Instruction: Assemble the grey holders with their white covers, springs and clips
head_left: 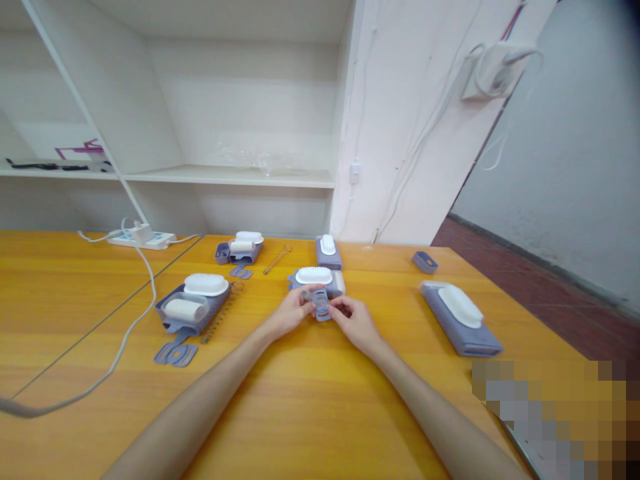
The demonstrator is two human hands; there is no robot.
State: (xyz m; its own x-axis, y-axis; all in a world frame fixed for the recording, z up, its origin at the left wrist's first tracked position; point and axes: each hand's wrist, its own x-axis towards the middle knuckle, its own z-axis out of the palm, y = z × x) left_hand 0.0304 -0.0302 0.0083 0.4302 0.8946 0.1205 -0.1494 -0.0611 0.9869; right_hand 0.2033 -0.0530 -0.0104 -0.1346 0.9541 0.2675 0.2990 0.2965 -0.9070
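Over the middle of the table, a small grey-blue slotted plastic piece (323, 308) is held up between my two hands. My left hand (291, 313) pinches it from the left, fingers closed, with a blurred translucent part near the fingertips. On the other side, my right hand (357, 325) grips its right edge between thumb and fingers. Just behind them lies a grey-purple case with a white ridged oval part (314, 275) on top, partly hidden by my left fingers. A similar case with a white oval top (329, 247) stands farther back.
On the left are a case with a white roller (186, 310), a coil spring (220, 313) and a flat slotted piece (175, 353). Another such set (243, 247) lies behind. To the right are a case (463, 320) and a small cap (425, 262). A cable (150, 273) crosses the left.
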